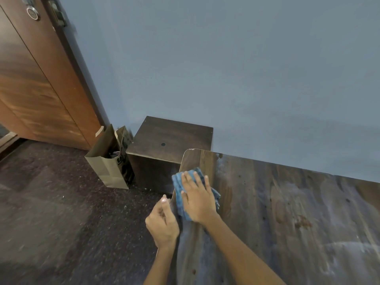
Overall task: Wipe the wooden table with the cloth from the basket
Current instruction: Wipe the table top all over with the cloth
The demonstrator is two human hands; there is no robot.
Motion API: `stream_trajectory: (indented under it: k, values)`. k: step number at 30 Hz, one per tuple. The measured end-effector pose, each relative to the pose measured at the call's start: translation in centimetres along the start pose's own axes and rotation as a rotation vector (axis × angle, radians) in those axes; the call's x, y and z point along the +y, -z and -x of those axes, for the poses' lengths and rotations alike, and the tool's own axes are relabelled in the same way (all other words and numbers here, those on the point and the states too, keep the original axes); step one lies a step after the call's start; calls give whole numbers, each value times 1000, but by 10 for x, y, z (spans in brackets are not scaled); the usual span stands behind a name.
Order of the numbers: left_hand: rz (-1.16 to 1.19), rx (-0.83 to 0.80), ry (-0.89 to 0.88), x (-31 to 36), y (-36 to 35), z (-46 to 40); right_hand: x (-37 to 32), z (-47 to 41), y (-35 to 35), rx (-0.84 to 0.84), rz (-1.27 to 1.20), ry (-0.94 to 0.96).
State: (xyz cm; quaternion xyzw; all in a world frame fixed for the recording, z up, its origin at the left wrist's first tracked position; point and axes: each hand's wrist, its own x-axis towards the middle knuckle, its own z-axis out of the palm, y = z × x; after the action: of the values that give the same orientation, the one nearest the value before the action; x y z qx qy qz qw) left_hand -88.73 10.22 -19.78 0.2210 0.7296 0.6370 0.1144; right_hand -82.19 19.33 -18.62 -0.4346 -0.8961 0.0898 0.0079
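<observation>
Right hand (197, 199) flat on cloth (181, 194)

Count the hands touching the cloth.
1. The right hand presses flat on the blue cloth at the table corner; the left hand is beside it at the table's edge, off the cloth.
</observation>
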Motion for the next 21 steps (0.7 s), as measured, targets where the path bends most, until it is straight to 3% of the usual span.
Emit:
stream_trajectory:
  k: [3, 5, 11, 13, 18, 21]
  values:
    - [7, 4, -25, -1, 0, 1, 8, 45, -8, 19, 59, 249]
    - [18, 13, -9, -1, 0, 0, 30, 61, -9, 30, 95, 298]
    - [26, 8, 1, 1, 0, 2, 42, -5, 14, -5, 24, -119]
    - [39, 14, 5, 1, 1, 2, 23, -16, 13, -4, -14, -147]
    - [43, 9, -34, -1, 1, 0, 14, 45, -3, -29, 27, 261]
    - [48, 5, -14, 1, 1, 0, 38, 76, -2, -11, 87, 271]
